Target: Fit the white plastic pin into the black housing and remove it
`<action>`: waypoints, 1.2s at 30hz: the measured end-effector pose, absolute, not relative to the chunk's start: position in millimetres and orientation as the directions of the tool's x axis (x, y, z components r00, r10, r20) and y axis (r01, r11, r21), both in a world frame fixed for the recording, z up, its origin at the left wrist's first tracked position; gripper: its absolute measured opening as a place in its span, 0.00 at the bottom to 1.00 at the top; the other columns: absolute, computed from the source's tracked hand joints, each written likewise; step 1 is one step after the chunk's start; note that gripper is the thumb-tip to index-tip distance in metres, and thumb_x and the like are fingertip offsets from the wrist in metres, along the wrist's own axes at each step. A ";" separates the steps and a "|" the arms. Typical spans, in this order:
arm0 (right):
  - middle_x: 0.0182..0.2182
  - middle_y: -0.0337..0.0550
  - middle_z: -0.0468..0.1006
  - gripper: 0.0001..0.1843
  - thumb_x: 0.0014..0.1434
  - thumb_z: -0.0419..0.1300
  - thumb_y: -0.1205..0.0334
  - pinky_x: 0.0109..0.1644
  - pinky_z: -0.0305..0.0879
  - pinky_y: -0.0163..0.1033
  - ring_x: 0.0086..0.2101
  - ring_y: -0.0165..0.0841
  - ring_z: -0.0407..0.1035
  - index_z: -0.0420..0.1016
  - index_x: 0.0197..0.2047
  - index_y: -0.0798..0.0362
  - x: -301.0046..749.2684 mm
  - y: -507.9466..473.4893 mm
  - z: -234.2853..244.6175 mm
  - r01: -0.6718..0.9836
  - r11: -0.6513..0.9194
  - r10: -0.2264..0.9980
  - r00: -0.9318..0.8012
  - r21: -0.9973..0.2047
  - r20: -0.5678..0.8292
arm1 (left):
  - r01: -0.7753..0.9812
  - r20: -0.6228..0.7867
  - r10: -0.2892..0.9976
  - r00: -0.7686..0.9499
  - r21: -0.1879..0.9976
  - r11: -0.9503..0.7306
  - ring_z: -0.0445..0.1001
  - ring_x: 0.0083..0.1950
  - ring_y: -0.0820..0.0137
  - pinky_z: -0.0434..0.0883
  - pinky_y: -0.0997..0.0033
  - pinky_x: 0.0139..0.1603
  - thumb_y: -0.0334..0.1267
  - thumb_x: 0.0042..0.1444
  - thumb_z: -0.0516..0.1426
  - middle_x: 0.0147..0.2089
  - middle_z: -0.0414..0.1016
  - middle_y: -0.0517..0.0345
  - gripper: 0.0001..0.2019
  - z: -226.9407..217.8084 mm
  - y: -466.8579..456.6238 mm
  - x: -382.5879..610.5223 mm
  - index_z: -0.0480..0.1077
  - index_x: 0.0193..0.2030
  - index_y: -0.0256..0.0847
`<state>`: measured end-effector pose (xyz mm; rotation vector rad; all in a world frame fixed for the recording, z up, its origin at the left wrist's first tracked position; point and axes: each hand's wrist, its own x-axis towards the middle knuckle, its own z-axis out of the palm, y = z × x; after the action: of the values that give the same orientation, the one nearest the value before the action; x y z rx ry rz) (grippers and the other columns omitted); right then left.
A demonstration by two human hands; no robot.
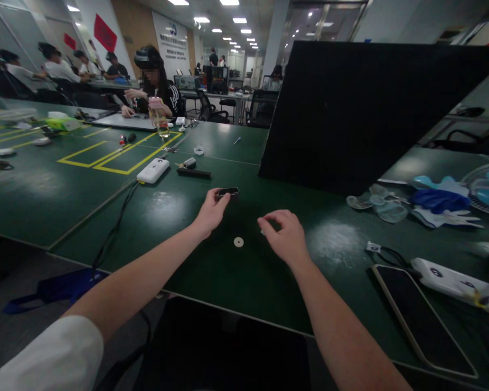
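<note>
My left hand [214,207] grips a small black rectangular piece [229,191] between thumb and fingers, just above the green table. Across from it, my right hand [284,232] is closed in a pinch, thumb against fingertips. A tiny pale bit shows below those fingertips, too small to name. Between the hands a round white disc [238,242] with a dark centre hole lies flat on the table. Beyond my left hand are a long black bar [194,172] and a small silver cylinder [189,162], which looks like a little motor.
A large black panel [350,114] stands tilted at the back right. White power strips [153,170] [458,283] with cables lie on both sides. To the right are a phone [424,320], clear fan blades [381,203] and gloves [442,201]. A person [157,87] sits across the table.
</note>
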<state>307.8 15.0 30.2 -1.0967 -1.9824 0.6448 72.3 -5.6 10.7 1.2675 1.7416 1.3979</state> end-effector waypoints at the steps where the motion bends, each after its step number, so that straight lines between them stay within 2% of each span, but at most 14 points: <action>1: 0.48 0.50 0.76 0.19 0.58 0.62 0.38 0.50 0.62 0.59 0.50 0.50 0.66 0.80 0.39 0.45 301.9 7.9 31.2 0.529 0.589 0.806 -0.444 -0.611 0.392 | 0.307 0.132 0.899 -0.417 0.952 0.003 0.71 0.60 0.63 0.70 0.63 0.58 0.52 0.66 0.50 0.62 0.70 0.48 0.23 8.9 -8.4 62.7 0.58 0.62 0.44; 4: 0.57 0.51 0.72 0.18 0.59 0.63 0.43 0.58 0.54 0.67 0.58 0.56 0.60 0.81 0.43 0.46 284.7 -9.7 31.2 0.594 0.721 0.693 -0.628 -0.357 0.353 | 0.286 0.175 0.876 -0.449 0.957 -0.044 0.73 0.57 0.65 0.70 0.63 0.57 0.49 0.65 0.54 0.59 0.72 0.48 0.22 5.2 -14.5 47.2 0.59 0.61 0.42; 7: 0.54 0.50 0.74 0.13 0.63 0.60 0.50 0.59 0.53 0.66 0.56 0.53 0.62 0.82 0.41 0.48 274.3 -19.0 28.8 0.633 0.732 0.681 -0.675 -0.252 0.283 | 0.297 0.242 0.877 -0.416 0.947 -0.121 0.74 0.52 0.65 0.71 0.62 0.54 0.45 0.63 0.56 0.54 0.74 0.48 0.22 5.2 -17.4 49.8 0.59 0.61 0.40; 9: 0.50 0.47 0.77 0.10 0.64 0.59 0.54 0.58 0.54 0.64 0.53 0.49 0.66 0.81 0.41 0.47 272.8 -20.0 28.4 0.638 0.721 0.692 -0.680 -0.271 0.242 | 0.344 0.285 0.896 -0.340 0.925 -0.164 0.74 0.51 0.65 0.71 0.61 0.54 0.42 0.62 0.58 0.53 0.74 0.48 0.23 6.6 -20.7 56.5 0.59 0.61 0.39; 12: 0.43 0.41 0.80 0.08 0.64 0.60 0.56 0.55 0.59 0.58 0.45 0.42 0.70 0.79 0.43 0.45 277.0 -16.1 30.8 0.608 0.706 0.701 -0.673 -0.364 0.236 | 0.506 0.330 0.922 -0.200 0.841 -0.192 0.74 0.54 0.62 0.71 0.57 0.56 0.39 0.59 0.60 0.55 0.72 0.48 0.24 10.2 -30.2 66.7 0.61 0.61 0.41; 15: 0.40 0.40 0.80 0.07 0.65 0.59 0.58 0.48 0.64 0.49 0.40 0.38 0.72 0.78 0.42 0.46 283.5 -10.4 34.3 0.572 0.690 0.719 -0.609 -0.443 0.335 | 0.641 0.314 0.947 -0.072 0.742 -0.197 0.73 0.54 0.61 0.72 0.56 0.56 0.38 0.58 0.61 0.56 0.72 0.49 0.23 13.8 -40.9 73.9 0.63 0.60 0.44; 18: 0.41 0.41 0.81 0.07 0.65 0.59 0.59 0.44 0.66 0.45 0.39 0.37 0.72 0.78 0.43 0.47 287.9 -7.5 35.6 0.538 0.684 0.729 -0.534 -0.492 0.429 | 0.681 0.265 0.964 0.015 0.703 -0.204 0.75 0.51 0.61 0.73 0.57 0.51 0.39 0.59 0.60 0.54 0.73 0.52 0.22 16.1 -47.7 78.9 0.63 0.60 0.45; 21: 0.42 0.42 0.81 0.08 0.66 0.59 0.61 0.43 0.68 0.45 0.40 0.36 0.72 0.78 0.46 0.48 288.4 -7.9 34.7 0.505 0.715 0.698 -0.552 -0.482 0.457 | 0.688 0.246 0.967 0.073 0.689 -0.227 0.75 0.52 0.61 0.74 0.57 0.52 0.40 0.59 0.61 0.55 0.74 0.52 0.22 17.0 -50.7 82.4 0.63 0.60 0.45; 24: 0.42 0.43 0.79 0.08 0.66 0.58 0.62 0.44 0.68 0.45 0.41 0.37 0.71 0.79 0.44 0.48 285.5 -10.0 33.0 0.492 0.773 0.634 -0.602 -0.401 0.485 | 0.674 0.234 0.966 0.111 0.696 -0.246 0.75 0.52 0.61 0.73 0.57 0.52 0.39 0.58 0.61 0.54 0.74 0.52 0.23 17.5 -52.2 84.9 0.63 0.60 0.45; 28: 0.45 0.48 0.74 0.08 0.64 0.60 0.60 0.41 0.68 0.45 0.42 0.40 0.68 0.79 0.45 0.49 282.3 -11.9 33.0 0.579 0.753 0.644 -0.554 -0.312 0.528 | 0.636 0.215 0.965 0.153 0.726 -0.262 0.76 0.51 0.62 0.74 0.58 0.51 0.39 0.57 0.62 0.53 0.75 0.52 0.24 20.0 -55.1 88.0 0.64 0.60 0.45; 32: 0.48 0.51 0.72 0.19 0.61 0.63 0.54 0.45 0.69 0.46 0.46 0.41 0.68 0.75 0.53 0.51 294.8 -0.8 37.9 0.640 0.675 0.700 -0.401 -0.367 0.590 | 0.616 0.184 0.976 0.118 0.757 -0.217 0.77 0.49 0.62 0.75 0.58 0.49 0.40 0.58 0.61 0.53 0.76 0.51 0.25 24.0 -57.2 89.3 0.63 0.61 0.45; 34: 0.48 0.52 0.72 0.22 0.61 0.62 0.47 0.46 0.68 0.48 0.46 0.42 0.68 0.75 0.53 0.52 308.8 12.6 40.2 0.687 0.601 0.742 -0.290 -0.409 0.604 | 0.615 0.160 0.984 0.082 0.769 -0.176 0.77 0.48 0.62 0.75 0.58 0.49 0.40 0.59 0.61 0.52 0.76 0.51 0.25 24.9 -57.0 88.2 0.62 0.62 0.45; 36: 0.48 0.53 0.73 0.25 0.63 0.57 0.41 0.45 0.68 0.50 0.43 0.43 0.69 0.77 0.51 0.51 323.9 28.2 40.0 0.781 0.456 0.819 -0.181 -0.426 0.545 | 0.613 0.144 0.988 0.054 0.776 -0.147 0.78 0.48 0.62 0.75 0.58 0.49 0.40 0.59 0.60 0.52 0.77 0.52 0.24 24.9 -56.1 86.5 0.62 0.62 0.45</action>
<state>323.9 28.2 40.0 -1.3350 -1.9686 0.0649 86.5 -56.1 24.9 1.8142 1.6013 0.9323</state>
